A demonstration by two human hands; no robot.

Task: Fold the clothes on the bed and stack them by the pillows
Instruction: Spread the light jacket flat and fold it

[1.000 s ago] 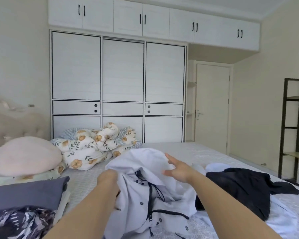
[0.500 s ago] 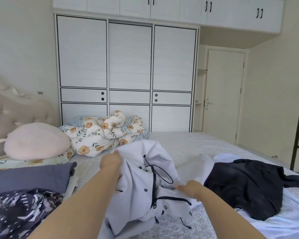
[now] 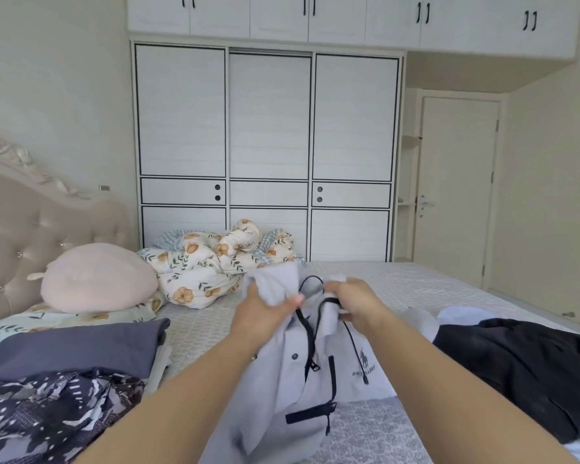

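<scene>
Pale lavender fabric fills the middle of the bed: a light lilac zip-up jacket with black zip, black cord and dark snap buttons [image 3: 292, 373], lifted off the grey patterned bedspread [image 3: 399, 289] by both hands. The left hand [image 3: 262, 316] has its grip closed on the upper left part of the jacket, thumb stretched across the front and fingers bunched into the cloth behind. The right hand [image 3: 355, 303] pinches the fabric up by the collar, fingers curled tight, just beside the loop of black cord. A small dark horse-and-rider logo sits on the chest panel below the right wrist. The jacket's lower half hangs down between the two forearms toward the near edge of the bed.

Over at the right edge of the bed lies a crumpled black garment [image 3: 523, 366] on top of some white cloth, unfolded. At the near left corner there's a stack: a folded slate-blue garment [image 3: 77, 346] with a dark navy-and-white patterned piece [image 3: 47, 410] in front of it. Beyond that, against the beige tufted headboard [image 3: 17, 236], rests a round pale pink cushion [image 3: 98, 279], and at the far edge a bunched floral duvet in cream with orange flowers [image 3: 208, 266].
</scene>
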